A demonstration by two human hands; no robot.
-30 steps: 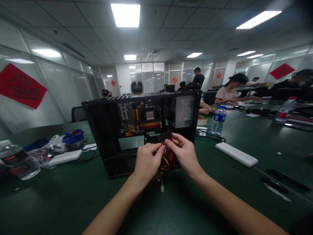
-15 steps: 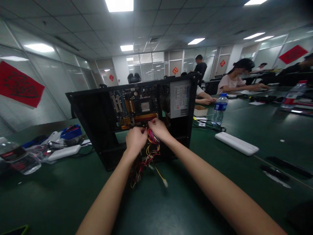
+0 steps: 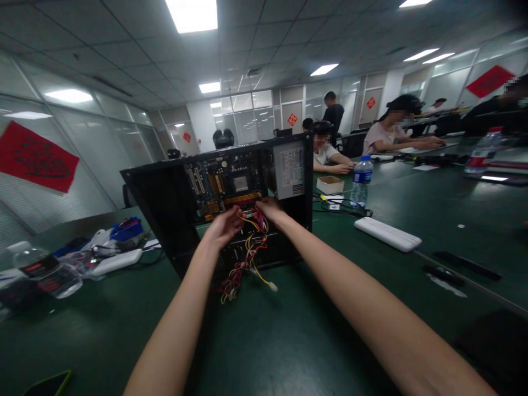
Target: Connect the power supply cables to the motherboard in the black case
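An open black computer case (image 3: 159, 214) stands before me, with a motherboard (image 3: 240, 183) fixed inside and a grey power supply (image 3: 289, 171) at its upper right. My left hand (image 3: 225, 226) is closed at the motherboard's lower edge, its fingertips pinching a yellow wire. My right hand (image 3: 271, 211), also closed, grips the bundle of power cables (image 3: 254, 247) just to the right. Below the hands the red, yellow and black wires hang over the case's lower edge. One white plug (image 3: 273, 286) lies on the table in front.
Right of the case are a white power strip (image 3: 388, 234), a blue-capped water bottle (image 3: 362, 184) and a small open box (image 3: 330, 185). A large bottle (image 3: 49, 272) lies at the left, near a blue item (image 3: 126, 228). Co-workers sit across the green table (image 3: 264, 341).
My left hand has turned and shifted slightly up and left, the gap between my hands showing a wire now. The cables swing slightly; the whole view has shifted a little.
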